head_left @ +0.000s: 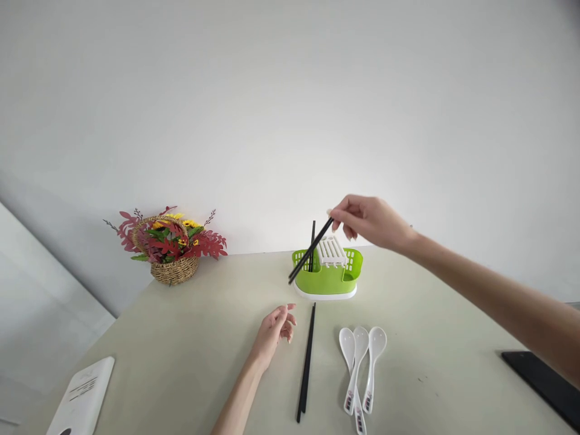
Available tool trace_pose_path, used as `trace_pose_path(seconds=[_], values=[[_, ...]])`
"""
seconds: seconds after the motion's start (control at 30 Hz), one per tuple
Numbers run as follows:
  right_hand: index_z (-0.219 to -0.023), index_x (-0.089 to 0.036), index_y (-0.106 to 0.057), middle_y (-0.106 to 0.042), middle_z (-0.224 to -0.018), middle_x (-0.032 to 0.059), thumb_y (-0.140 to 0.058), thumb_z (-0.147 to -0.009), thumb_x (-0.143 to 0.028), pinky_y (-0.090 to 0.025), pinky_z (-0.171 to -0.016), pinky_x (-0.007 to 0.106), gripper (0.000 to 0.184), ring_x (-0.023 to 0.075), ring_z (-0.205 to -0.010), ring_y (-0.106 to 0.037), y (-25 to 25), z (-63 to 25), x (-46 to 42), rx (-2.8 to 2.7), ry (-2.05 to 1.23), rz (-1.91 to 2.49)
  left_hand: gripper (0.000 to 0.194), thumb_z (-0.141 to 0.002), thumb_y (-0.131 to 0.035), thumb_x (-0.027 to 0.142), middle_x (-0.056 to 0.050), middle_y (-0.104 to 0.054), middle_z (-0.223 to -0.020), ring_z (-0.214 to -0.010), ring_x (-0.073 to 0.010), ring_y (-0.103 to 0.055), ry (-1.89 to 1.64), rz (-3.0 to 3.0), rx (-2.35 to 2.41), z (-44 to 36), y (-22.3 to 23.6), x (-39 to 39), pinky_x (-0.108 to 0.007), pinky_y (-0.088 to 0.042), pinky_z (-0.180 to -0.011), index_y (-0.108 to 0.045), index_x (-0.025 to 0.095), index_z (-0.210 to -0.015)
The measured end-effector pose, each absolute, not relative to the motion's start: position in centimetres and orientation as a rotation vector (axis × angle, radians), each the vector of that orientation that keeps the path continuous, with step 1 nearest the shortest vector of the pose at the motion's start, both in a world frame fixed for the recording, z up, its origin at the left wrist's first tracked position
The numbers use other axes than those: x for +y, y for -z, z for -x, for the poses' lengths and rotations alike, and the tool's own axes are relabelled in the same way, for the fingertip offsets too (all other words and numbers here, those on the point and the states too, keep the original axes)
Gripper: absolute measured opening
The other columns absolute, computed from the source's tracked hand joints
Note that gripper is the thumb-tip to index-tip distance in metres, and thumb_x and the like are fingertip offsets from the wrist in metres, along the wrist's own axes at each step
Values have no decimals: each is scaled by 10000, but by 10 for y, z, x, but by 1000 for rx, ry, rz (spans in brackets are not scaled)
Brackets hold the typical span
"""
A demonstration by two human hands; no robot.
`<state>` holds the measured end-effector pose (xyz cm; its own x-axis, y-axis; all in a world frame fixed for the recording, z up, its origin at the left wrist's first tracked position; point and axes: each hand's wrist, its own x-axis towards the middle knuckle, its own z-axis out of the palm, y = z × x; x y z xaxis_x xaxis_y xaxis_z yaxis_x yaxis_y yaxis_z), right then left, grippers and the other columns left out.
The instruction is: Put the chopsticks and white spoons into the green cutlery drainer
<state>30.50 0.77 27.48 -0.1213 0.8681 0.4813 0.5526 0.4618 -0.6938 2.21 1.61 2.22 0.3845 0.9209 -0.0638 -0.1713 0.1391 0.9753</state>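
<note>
A pair of black chopsticks point(310, 251) hangs slanted from my right hand point(360, 219), pinched near the upper ends. Their lower tips point down and left, in front of the left side of a green utensil caddy point(326, 280) with a white slatted top and white base. More black chopsticks point(313, 229) stand upright in the caddy's left compartment. My left hand point(274, 329) hovers or rests near the table with fingers loosely curled and apart, holding nothing. Just right of it, another pair of black chopsticks point(307, 362) lies on the table.
Three white spoons point(360, 347) lie to the right of the loose chopsticks. A wicker basket point(176, 270) of artificial flowers stands at the back left. At the front left is a white device point(84, 393); a flat black object point(539, 377) lies far right. The wall point(290, 121) rises behind.
</note>
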Motion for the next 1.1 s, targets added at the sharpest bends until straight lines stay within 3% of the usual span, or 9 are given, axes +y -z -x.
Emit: trace_pose_path(seconds=[0.13,0.27,0.93,1.1], values=[[-832,-215,-622,-777,-800,7,-606,-973,-448,-460,-499,235,272,93,-523,-603,-296,-313,26,-1848,-270,1229,524,-861,-729,616,52,-524,-712,-518,-49,-402,-1179,-1011,869,-21,-20,22,-207,-314,-498,-667,157,-1106],[-837,-218,-626,-771,-790,-19,-588,-980,-406,-499,-535,240,240,89,-517,-625,-282,-312,54,-1921,-271,1275,471,-830,-769,590,64,-488,-670,-497,-46,-381,-1288,-879,854,-17,-20,26,-208,-284,-476,-670,159,-992],[-895,-207,-714,-811,-835,-14,-600,-982,-309,-566,-582,227,176,123,-624,-739,-212,-293,158,-2113,-481,1465,457,-871,-708,617,49,-483,-657,-527,-68,-372,-1162,-994,879,-22,-11,32,-221,-323,-502,-643,167,-924],[-964,-205,-732,-827,-914,19,-581,-1001,-320,-560,-531,225,194,140,-629,-756,-207,-291,166,-2072,-503,1565,438,-894,-690,603,47,-486,-666,-531,-67,-373,-1150,-1015,876,-22,-10,33,-219,-324,-505,-635,169,-921]])
